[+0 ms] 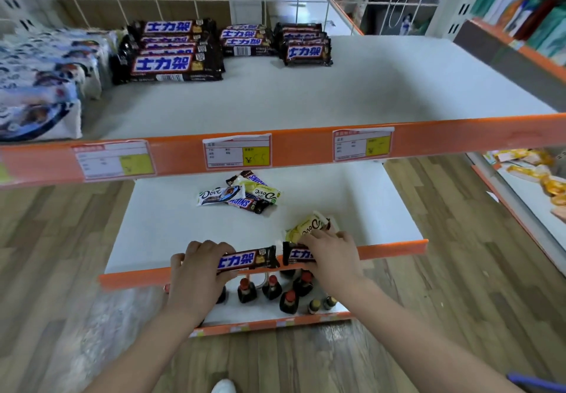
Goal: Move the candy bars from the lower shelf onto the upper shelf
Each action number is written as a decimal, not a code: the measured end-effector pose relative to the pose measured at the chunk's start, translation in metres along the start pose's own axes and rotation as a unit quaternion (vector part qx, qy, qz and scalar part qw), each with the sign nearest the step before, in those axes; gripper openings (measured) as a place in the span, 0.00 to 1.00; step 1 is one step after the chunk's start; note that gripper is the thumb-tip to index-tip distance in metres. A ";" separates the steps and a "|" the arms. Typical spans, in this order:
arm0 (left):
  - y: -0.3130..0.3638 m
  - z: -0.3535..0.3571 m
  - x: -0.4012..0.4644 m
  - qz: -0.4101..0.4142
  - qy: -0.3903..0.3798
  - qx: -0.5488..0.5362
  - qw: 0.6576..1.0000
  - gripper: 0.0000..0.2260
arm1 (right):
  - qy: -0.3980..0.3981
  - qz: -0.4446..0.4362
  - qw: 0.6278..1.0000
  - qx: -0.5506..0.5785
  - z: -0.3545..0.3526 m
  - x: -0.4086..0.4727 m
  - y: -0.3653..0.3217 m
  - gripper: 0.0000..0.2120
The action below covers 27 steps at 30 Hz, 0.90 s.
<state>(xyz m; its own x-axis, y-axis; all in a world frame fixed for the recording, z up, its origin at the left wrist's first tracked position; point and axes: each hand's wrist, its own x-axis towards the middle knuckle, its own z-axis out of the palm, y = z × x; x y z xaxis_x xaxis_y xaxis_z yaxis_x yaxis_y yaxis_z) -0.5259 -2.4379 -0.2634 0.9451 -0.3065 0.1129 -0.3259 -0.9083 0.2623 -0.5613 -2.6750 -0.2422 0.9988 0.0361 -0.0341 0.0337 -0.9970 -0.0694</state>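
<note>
Two hands [196, 273], three price labels [237, 151], three Dove bars [219, 195]

Both arms out fwd, left hand [196, 273] & right hand [332, 257] curled, each gripping.

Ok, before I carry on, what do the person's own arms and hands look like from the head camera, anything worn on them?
Both arms are bare for as far as the frame shows them: no sleeves, gloves, watch or rings visible on the left hand or the right hand. Slim forearms enter from the bottom edge. No markings or cables on either.
</note>
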 end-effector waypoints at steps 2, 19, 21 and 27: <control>0.002 -0.009 -0.009 0.011 0.006 0.005 1.000 0.14 | -0.009 0.003 1.000 0.000 -0.011 -0.011 -0.002 0.21; 0.062 -0.118 -0.037 0.131 0.123 0.019 0.983 0.22 | 0.034 0.010 0.997 0.074 -0.121 -0.083 -0.002 0.18; 0.065 -0.132 -0.033 0.148 0.153 0.019 0.977 0.21 | 0.054 0.001 0.997 0.058 -0.137 -0.084 0.001 0.17; 0.076 -0.181 -0.015 0.164 0.246 0.026 0.955 0.16 | 0.115 -0.008 0.992 0.044 -0.192 -0.076 0.006 0.19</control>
<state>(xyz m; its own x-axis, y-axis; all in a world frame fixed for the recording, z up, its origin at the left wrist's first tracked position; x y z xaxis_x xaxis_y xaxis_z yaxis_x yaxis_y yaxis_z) -0.5689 -2.4506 -0.0716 0.6636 -0.4184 0.6201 -0.5892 -0.8031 0.0887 -0.6295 -2.6968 -0.0490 0.9805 0.0244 0.1952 0.0554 -0.9864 -0.1550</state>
